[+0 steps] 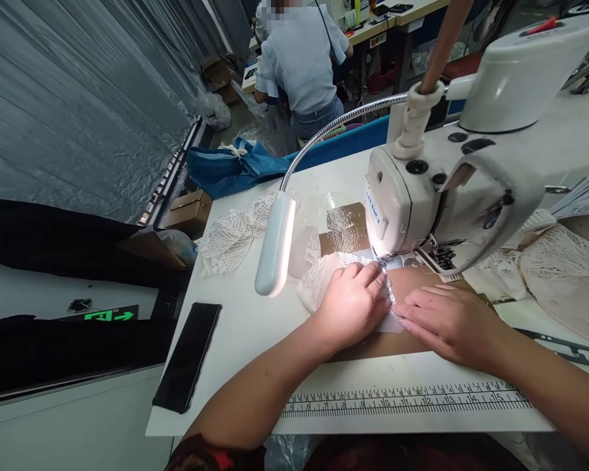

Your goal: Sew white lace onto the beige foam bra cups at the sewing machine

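Note:
White lace fabric (319, 278) lies under the needle area of a white sewing machine (392, 196). On top of it rests my left hand (356, 304), its bent fingers closed on the lace close to the presser foot. My right hand (446, 320) is just to the right, fingers together, its fingertips closed on the fabric's edge. Both thumbs are partly hidden, and so is the cloth beneath the hands. A brown plate (407, 286) shows under the work.
A lamp (275, 245) on a bent metal neck hangs left of the machine. More lace (230, 235) lies behind it, and lace pieces (559, 261) lie at right. A black phone (189, 356) sits at left; a printed ruler (402, 400) runs along the front. A person (302, 62) sits beyond.

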Demonstrator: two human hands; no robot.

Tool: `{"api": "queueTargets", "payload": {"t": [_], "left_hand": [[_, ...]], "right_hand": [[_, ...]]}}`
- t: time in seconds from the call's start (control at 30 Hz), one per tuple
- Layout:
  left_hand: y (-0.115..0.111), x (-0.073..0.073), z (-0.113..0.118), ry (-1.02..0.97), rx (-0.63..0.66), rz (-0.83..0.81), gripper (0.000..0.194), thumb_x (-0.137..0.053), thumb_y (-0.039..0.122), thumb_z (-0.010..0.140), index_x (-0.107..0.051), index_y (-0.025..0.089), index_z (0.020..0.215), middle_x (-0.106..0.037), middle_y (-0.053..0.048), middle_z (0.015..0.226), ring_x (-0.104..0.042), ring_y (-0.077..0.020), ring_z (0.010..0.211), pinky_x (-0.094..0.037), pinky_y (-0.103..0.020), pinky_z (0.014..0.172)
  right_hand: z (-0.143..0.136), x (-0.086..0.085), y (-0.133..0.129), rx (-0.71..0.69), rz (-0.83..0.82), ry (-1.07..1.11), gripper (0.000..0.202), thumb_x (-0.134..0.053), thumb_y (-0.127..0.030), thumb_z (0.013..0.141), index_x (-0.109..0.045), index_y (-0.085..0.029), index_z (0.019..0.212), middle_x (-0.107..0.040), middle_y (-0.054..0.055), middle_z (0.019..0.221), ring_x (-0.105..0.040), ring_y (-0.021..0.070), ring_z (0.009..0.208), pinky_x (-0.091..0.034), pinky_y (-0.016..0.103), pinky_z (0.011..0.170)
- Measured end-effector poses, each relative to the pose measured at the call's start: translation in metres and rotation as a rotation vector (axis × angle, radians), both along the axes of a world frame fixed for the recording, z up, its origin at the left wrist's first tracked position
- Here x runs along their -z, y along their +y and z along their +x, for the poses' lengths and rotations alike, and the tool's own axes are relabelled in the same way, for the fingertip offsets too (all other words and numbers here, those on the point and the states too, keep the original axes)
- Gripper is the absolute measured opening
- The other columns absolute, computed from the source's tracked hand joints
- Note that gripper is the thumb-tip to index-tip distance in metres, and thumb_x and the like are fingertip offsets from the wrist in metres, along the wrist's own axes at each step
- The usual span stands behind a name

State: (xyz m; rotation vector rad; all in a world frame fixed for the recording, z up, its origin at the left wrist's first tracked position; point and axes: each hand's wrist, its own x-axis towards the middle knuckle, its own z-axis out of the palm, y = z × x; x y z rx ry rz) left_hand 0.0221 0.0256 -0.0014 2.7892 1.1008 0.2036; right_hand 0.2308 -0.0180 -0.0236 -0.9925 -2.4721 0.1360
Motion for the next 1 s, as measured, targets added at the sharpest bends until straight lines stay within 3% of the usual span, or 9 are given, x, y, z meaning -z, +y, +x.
{"api": "queueTargets", "payload": {"t": [0.33,0.5,0.67,1.0], "left_hand": [[0.001,0.001,0.002,-0.024,-0.026,-0.047,0.043,-0.049,0.038,0.094,-0.058,0.011,0.127,-0.055,-0.013,0.137,-0.054,-0.0289,0.108,-0.049,-0.044,0.089],[0.003,-0.007,-0.004,-0.011,0.034,-0.065,0.043,-0.046,0.039,0.096,-0.057,0.012,0.128,-0.053,-0.014,0.139,-0.055,-0.0279,0.105,-0.050,-0.045,0.089],[0.000,-0.015,-0.005,0.036,0.070,-0.092,0.039,-0.035,0.032,0.100,-0.060,0.014,0.124,-0.056,-0.009,0.137,-0.055,-0.0249,0.104,-0.050,-0.041,0.089],[0.006,-0.003,-0.005,-0.017,0.082,-0.036,0.038,-0.041,0.031,0.098,-0.060,0.011,0.124,-0.059,-0.011,0.134,-0.057,-0.0251,0.104,-0.051,-0.042,0.089]], "right_hand": [[-0.002,-0.005,0.002,-0.006,0.062,-0.012,0.024,-0.049,-0.016,0.091,-0.062,-0.017,0.072,-0.053,0.001,0.065,-0.044,0.0156,0.062,-0.033,0.030,0.062],[-0.002,-0.005,0.002,0.010,0.068,-0.013,0.025,-0.049,-0.015,0.091,-0.063,-0.017,0.070,-0.054,0.001,0.064,-0.046,0.0154,0.062,-0.033,0.030,0.061],[-0.001,-0.003,0.001,0.018,0.058,0.018,0.024,-0.049,-0.017,0.093,-0.069,-0.016,0.078,-0.061,0.004,0.069,-0.052,0.0161,0.066,-0.034,0.030,0.062],[-0.001,0.001,0.002,0.076,0.043,-0.016,0.023,-0.051,-0.018,0.091,-0.067,-0.017,0.075,-0.056,0.002,0.065,-0.047,0.0169,0.063,-0.033,0.032,0.061]]}}
